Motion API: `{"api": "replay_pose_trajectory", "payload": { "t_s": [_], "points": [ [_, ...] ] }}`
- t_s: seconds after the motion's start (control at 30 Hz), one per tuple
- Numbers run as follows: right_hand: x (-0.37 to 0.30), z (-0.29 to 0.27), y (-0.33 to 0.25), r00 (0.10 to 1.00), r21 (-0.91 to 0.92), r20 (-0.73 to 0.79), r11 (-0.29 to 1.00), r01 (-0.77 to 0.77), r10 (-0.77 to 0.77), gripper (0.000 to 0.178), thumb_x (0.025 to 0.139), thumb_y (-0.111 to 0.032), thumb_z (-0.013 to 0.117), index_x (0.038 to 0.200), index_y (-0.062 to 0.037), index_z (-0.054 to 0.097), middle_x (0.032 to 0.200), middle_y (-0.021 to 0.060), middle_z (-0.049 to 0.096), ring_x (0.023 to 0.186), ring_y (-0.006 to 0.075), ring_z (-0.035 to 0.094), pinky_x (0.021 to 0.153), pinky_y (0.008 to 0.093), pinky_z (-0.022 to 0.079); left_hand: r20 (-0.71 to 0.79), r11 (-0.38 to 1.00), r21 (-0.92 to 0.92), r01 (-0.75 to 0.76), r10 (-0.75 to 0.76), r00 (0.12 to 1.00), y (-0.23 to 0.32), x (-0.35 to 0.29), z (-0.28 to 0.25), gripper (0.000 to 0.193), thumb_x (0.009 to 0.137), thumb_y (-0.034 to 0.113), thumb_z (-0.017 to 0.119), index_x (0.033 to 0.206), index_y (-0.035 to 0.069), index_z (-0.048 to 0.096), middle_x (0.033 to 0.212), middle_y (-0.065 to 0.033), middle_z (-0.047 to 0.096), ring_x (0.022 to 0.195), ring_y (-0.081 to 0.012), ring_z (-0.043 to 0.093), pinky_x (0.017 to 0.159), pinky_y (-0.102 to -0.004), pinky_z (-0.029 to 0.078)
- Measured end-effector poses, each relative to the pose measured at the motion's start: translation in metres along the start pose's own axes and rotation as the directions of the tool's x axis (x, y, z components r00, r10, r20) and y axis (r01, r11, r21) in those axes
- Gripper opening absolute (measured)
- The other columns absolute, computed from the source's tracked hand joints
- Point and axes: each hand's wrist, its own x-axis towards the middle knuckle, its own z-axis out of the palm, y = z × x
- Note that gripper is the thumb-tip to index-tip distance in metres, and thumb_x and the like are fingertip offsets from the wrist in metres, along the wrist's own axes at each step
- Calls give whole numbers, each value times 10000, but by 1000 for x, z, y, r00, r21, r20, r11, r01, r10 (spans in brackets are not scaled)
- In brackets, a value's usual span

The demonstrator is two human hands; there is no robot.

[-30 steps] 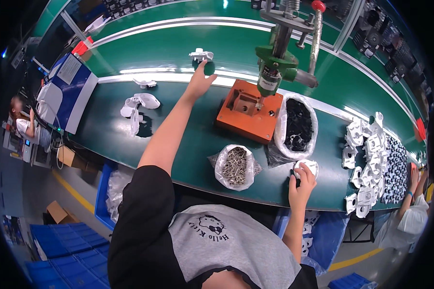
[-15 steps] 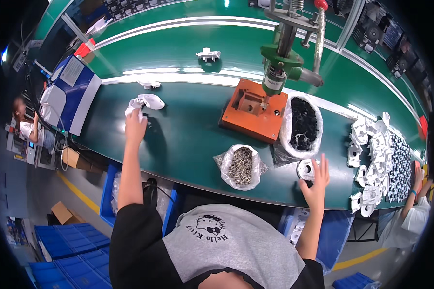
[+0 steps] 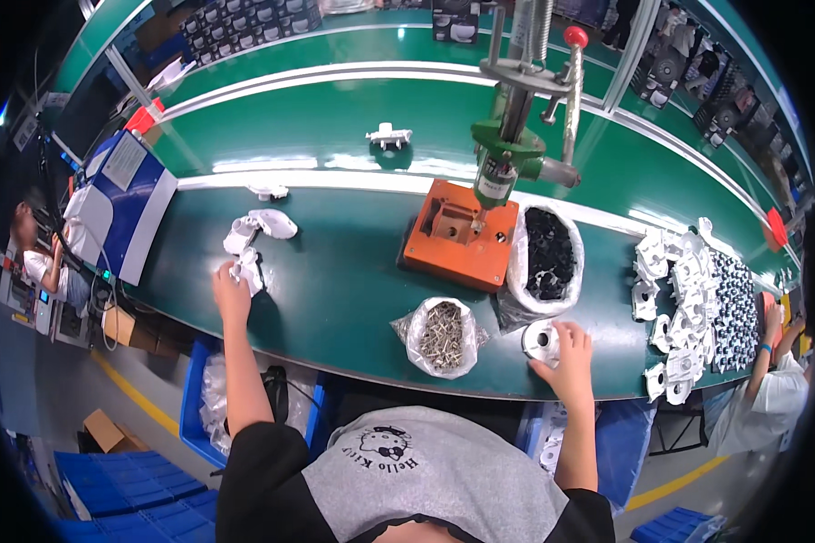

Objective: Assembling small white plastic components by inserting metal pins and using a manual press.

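My left hand (image 3: pixel 234 297) is closed on a white plastic part (image 3: pixel 247 271) over the left side of the green bench. Just beyond it lie more white moulded pieces (image 3: pixel 273 223). To the right, my right hand (image 3: pixel 570 366) has its thumb and fingers around the edge of a round white plastic part (image 3: pixel 541 338) with a hole in its middle. That part rests near the bench's front edge. A bag of metal screws (image 3: pixel 442 337) stands left of it, and a bag of small black pieces (image 3: pixel 550 258) stands behind it.
An orange fixture block (image 3: pixel 462 237) sits under a green press (image 3: pixel 507 149) with a red-knobbed lever. White parts (image 3: pixel 679 308) are piled at the right, near a co-worker's arm (image 3: pixel 763 348). A blue-and-white machine (image 3: pixel 127 204) stands at the left. One white part (image 3: pixel 388 137) lies farther back.
My left hand has drawn back toward me with a white part, away from the other white pieces. My right hand has come down and closed round the round white part. The whole view has shifted slightly.
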Motion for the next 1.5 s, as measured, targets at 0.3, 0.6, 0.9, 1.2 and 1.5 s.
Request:
{"api": "replay_pose_trajectory", "payload": {
  "t_s": [0.3, 0.6, 0.9, 1.2, 1.5],
  "points": [
    [-12, -9, -7, 998, 130, 59, 991, 29, -37, 666, 630, -219, 790, 1213, -46, 521, 1209, 160, 528, 1150, 356, 464, 974, 431, 356, -100, 989, -43, -145, 140, 985, 5, -7, -1, 282, 858, 115, 621, 1107, 9, 543, 981, -170, 571, 915, -332, 561, 803, -400, 456],
    [14, 0, -67, 995, 977, 90, 196, -79, -50, 759, 765, -99, 736, 1406, -57, 332, 1219, 60, 461, 1034, 168, 503, 793, 283, 481, 289, 421, -905, 63, 498, 818, 197, -83, -18, 341, 921, -4, 496, 1259, 6, 453, 1155, -70, 514, 1036, -140, 518, 935, -281, 417],
    [23, 14, -104, 998, 961, -38, 271, 48, -42, 772, 777, -133, 730, 1418, -42, 309, 1273, 112, 490, 1174, 194, 478, 1007, 340, 362, 357, 298, -933, 200, 711, 606, 290, -174, -19, 300, 876, -91, 527, 1170, -37, 517, 1153, -84, 487, 1032, -156, 559, 898, -264, 470],
    [22, 15, -98, 988, 958, -130, 269, 102, 89, 829, 709, -133, 746, 1399, -35, 297, 1274, 111, 442, 1177, 202, 455, 979, 337, 395, 448, 76, -814, 576, 714, 538, 296, -196, -12, 320, 928, -23, 508, 1235, -18, 416, 1188, -94, 520, 1092, -159, 550, 938, -281, 449],
    [26, 15, -107, 978, 769, -170, 604, 208, -121, 733, 870, -303, 578, 1439, 0, 230, 1250, 217, 391, 1172, 344, 429, 1035, 388, 311, 539, 240, -811, 534, 662, 521, 281, -203, -9, 421, 952, 138, 547, 1305, -5, 366, 1206, -99, 520, 1084, -148, 525, 953, -305, 421]
  ]
}}
